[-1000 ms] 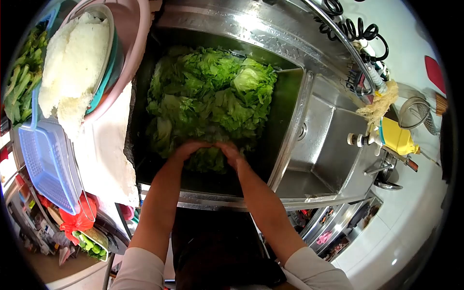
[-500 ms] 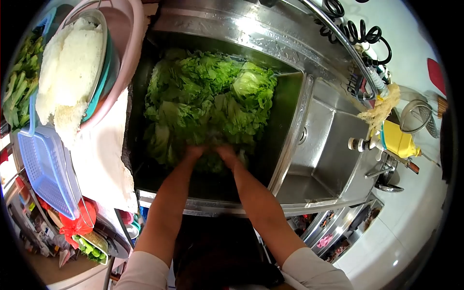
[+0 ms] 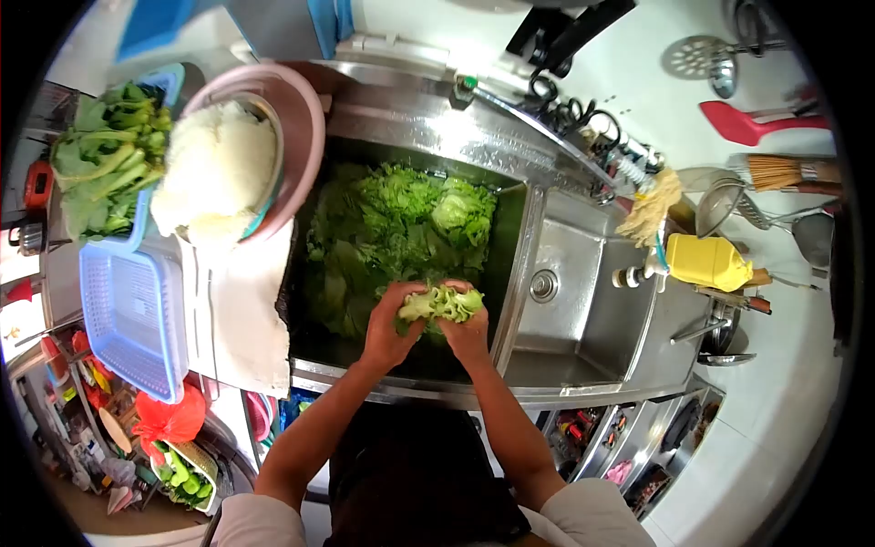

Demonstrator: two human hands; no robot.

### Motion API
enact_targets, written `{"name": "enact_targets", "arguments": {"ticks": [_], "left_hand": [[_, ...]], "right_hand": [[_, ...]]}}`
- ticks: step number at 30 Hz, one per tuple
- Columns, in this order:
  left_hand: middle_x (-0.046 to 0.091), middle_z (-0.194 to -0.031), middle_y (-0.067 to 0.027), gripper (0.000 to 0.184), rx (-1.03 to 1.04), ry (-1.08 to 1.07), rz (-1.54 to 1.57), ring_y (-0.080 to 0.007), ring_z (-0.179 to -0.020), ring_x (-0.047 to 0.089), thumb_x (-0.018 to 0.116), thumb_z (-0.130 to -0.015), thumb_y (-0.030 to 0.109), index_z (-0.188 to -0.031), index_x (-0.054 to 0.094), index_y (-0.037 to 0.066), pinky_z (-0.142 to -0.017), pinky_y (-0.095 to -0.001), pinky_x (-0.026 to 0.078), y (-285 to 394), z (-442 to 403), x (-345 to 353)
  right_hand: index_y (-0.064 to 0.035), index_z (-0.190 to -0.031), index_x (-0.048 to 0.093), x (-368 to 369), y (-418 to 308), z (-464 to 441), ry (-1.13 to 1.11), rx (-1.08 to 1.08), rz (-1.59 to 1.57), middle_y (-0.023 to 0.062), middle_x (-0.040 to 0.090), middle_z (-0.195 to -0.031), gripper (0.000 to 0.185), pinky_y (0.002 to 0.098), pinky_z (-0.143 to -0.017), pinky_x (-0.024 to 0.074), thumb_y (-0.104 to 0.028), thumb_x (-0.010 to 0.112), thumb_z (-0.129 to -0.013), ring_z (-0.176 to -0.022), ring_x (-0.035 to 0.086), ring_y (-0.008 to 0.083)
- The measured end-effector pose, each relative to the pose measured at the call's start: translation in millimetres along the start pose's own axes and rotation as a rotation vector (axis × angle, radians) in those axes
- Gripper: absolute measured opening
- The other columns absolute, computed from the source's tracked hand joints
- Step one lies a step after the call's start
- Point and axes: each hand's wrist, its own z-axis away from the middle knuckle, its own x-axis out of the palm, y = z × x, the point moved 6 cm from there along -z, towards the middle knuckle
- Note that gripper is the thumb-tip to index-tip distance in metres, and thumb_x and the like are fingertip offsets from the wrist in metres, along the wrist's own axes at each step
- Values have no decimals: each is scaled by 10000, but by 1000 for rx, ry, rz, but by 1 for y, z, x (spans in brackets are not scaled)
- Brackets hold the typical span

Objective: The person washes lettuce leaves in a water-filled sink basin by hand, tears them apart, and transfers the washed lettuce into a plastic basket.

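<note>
A pale green bunch of lettuce (image 3: 441, 305) is held up between both hands over the near part of the left sink basin. My left hand (image 3: 392, 324) grips it from the left and my right hand (image 3: 468, 335) from the right, fingers curled round it. Behind and below, more lettuce leaves (image 3: 392, 214) float in the dark water of the left basin (image 3: 512, 246). A paler lettuce head (image 3: 463, 214) lies among them at the back right.
Right of the lettuce is a second steel basin (image 3: 583, 283) with a drain. On the left stand a pink tub (image 3: 308, 146) with a pale white mass (image 3: 219, 169), a blue basket (image 3: 132, 314) and leafy greens (image 3: 109, 164). A yellow bottle (image 3: 706, 262) stands at the right.
Both hands have come up out of the water with a bunch of lettuce between them. The camera view has shifted, showing more of the wall and the left side.
</note>
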Motion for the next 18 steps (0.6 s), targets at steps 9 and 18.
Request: {"name": "enact_targets", "arguments": {"ticks": [9,18], "left_hand": [[636,-1116,-167,481,690,94,-201,-354,-1009,619,726,-650,4,-1108,586,44,-860,-405,506,239,1,-49],[626,-1126,-156,431,-88,196,-125,-292,-1070,609,606,-783,-1,-1206,536,45,-928,-369,464,-83,56,4]], "right_hand": [[-3,-1056,596,32,-257,40,43,-886,221,191,640,-1083,385,473,-973,448,-80,747,-710,-1031,620,324],[-13,-1109,590,22,62,15,48,-54,401,70,669,-960,363,307,-790,498,-27,657,-752,-875,600,142]]}}
